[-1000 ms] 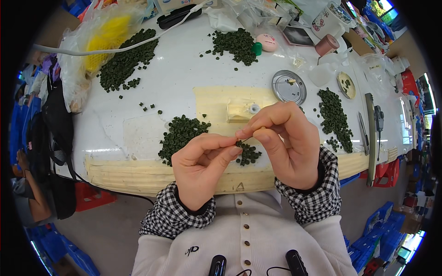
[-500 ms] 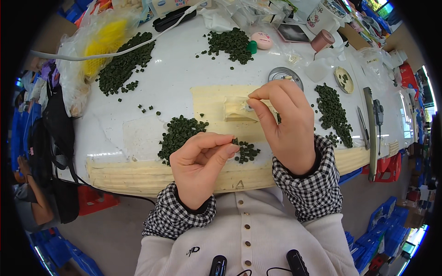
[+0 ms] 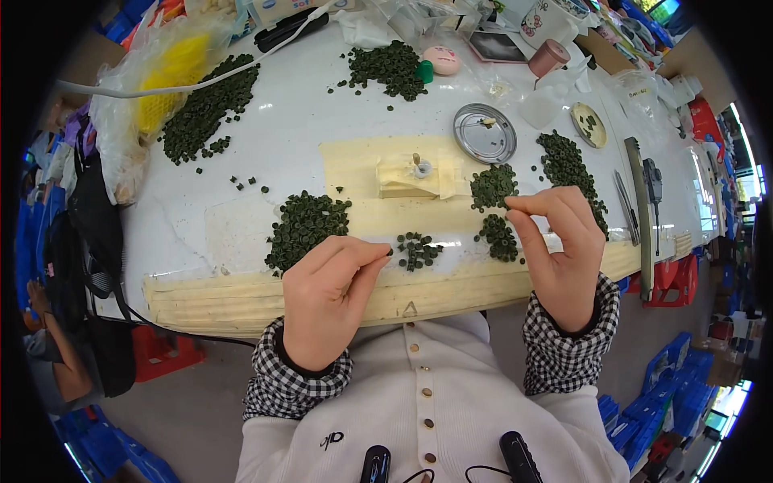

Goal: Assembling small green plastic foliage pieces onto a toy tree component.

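Note:
My left hand is closed in a pinch, with a small dark green round piece at its fingertips. Just beyond those fingers lies a small group of like pieces, and a bigger heap sits behind the hand. My right hand pinches at the edge of another green pile; whatever is between its fingertips is too small to make out. A smaller cluster lies beside it. Between and beyond both hands stands a tape-wrapped block with a little metal post on top.
A round metal tin lid lies behind the right pile. More green heaps spread right and far left. Tweezers and a long bar lie at the right. A white cable crosses the far left. Wooden strips line the near edge.
My right hand has moved from the taped block rightward and nearer, to the green pile, uncovering the post and the tin lid. My left hand has shifted slightly left and nearer.

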Available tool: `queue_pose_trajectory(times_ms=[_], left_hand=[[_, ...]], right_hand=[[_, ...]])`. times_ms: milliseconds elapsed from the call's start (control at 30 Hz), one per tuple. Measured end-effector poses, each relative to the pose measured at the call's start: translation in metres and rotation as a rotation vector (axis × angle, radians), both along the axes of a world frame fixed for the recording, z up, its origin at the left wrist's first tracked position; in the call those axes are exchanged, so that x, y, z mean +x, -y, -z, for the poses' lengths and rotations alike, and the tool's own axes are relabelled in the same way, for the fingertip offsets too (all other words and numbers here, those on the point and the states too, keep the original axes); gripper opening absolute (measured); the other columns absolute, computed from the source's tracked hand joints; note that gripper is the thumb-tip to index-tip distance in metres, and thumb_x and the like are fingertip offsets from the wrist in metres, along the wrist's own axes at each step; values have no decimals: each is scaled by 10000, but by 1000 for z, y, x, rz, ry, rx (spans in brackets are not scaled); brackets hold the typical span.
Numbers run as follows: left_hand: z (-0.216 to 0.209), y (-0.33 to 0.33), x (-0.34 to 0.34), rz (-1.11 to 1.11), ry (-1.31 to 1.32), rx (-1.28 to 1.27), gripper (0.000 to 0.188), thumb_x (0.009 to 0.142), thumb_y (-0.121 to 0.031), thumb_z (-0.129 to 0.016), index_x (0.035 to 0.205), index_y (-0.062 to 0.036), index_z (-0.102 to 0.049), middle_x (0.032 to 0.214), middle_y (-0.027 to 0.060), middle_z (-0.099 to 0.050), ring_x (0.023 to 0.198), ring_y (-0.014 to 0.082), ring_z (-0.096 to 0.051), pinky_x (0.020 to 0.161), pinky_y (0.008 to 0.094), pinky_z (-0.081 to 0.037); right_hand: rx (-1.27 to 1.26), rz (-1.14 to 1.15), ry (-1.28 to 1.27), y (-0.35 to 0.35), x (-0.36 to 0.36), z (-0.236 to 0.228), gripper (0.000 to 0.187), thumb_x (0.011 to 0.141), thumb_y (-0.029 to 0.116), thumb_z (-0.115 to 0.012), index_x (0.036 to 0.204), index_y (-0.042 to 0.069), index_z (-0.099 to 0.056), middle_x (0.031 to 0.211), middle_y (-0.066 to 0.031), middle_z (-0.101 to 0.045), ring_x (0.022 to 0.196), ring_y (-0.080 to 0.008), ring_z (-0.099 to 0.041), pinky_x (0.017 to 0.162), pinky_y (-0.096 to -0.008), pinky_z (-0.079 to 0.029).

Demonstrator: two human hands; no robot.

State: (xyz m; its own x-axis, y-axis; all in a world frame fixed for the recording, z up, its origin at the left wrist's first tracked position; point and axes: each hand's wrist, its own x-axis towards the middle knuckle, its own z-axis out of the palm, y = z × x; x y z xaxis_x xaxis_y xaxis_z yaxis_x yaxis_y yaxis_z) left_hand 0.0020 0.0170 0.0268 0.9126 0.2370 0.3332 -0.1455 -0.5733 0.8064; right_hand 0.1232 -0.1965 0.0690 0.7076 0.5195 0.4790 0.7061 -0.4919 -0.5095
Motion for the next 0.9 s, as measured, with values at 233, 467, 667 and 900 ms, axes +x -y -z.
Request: queue_pose_trajectory(times_ms=[233,467,667,900], left_hand=[[-5,3,-1,10,-22,346,180,776,71,-680,944,8,-676,822,114,-635,700,246,-591,602,317,-467],[-6,-7,-6,-98,-27,278,226,804,71,-659,1017,-2,-670,818,99,-647,671,196,-584,583,291,-474],[-14,-20,-11,-213,-21,356,122,780,59,-685,886,1,-668,779,88,-605,675,194,-557,585,288,-441],[-22,-19,-28,-88,-140,399,126,731,-12,-736,815,-21,-644,753,87,-563,710,271,-538,618,362,-444]], right_hand=[[-142,-68,8,4,-11,31,132,717,28,-728,835,32,-670,794,-63,-582,801,-258,-533,704,-359,-448],[-173,-74,99,-1,-9,41,113,717,38,-716,798,40,-638,791,-55,-557,806,-259,-508,734,-370,-425],[-41,-71,56,-5,-12,41,127,746,-9,-705,831,22,-615,787,-85,-584,758,-280,-536,672,-371,-447],[105,-62,9,-9,-19,41,170,753,-54,-711,907,2,-664,796,-109,-620,703,-267,-594,602,-332,-480]])
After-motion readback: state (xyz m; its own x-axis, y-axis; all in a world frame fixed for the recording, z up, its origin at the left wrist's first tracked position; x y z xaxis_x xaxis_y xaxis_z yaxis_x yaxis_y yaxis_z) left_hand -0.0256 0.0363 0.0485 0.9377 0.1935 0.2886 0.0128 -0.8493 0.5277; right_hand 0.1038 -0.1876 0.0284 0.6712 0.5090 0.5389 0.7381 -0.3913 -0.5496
